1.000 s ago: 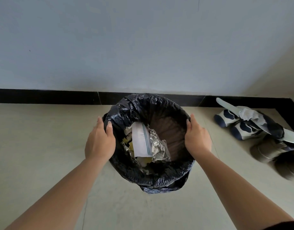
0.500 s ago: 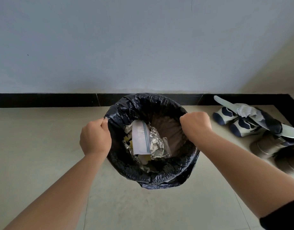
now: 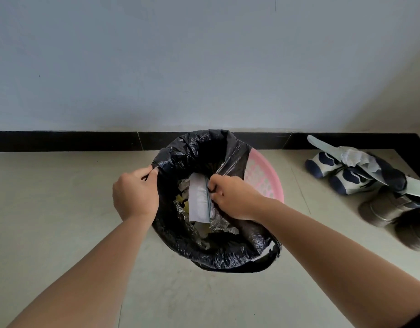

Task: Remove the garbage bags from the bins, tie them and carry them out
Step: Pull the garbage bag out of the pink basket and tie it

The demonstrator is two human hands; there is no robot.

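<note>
pink bin (image 3: 263, 176) mostly hidden by black bag (image 3: 204, 147), brown shoes (image 3: 379, 209) blurred, cut by right edge

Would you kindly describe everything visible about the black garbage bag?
The black garbage bag is thin, glossy, crinkled plastic, open at the top and sitting in a pink bin on the floor by the wall. Its right edge is off the bin's rim, baring pink lattice there. The left hand pinches its left edge; the right hand grips the right edge, gathered inward. Inside lie a white pouch and crumpled foil.

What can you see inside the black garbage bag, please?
A grey zip pouch, crumpled foil and yellowish scraps show; anything deeper is covered by them and the right hand.
</note>
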